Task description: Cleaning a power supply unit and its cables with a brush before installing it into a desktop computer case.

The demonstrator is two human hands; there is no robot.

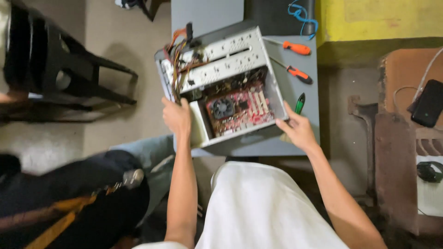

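An open grey computer case (230, 60) lies on a small grey table (309, 106), showing a red circuit board (244, 108) with a dark fan and a bundle of coloured wires (177, 57) at its far left. My left hand (176, 116) grips the case's near left edge. My right hand (296, 129) grips its near right corner.
Two orange-handled screwdrivers (295, 47) (299, 74) and a green-handled tool (300, 103) lie on the table to the right of the case. A black plastic chair (55, 69) stands at the left. A black phone (428, 102) rests at the right. A blue cable (302, 16) hangs at the back.
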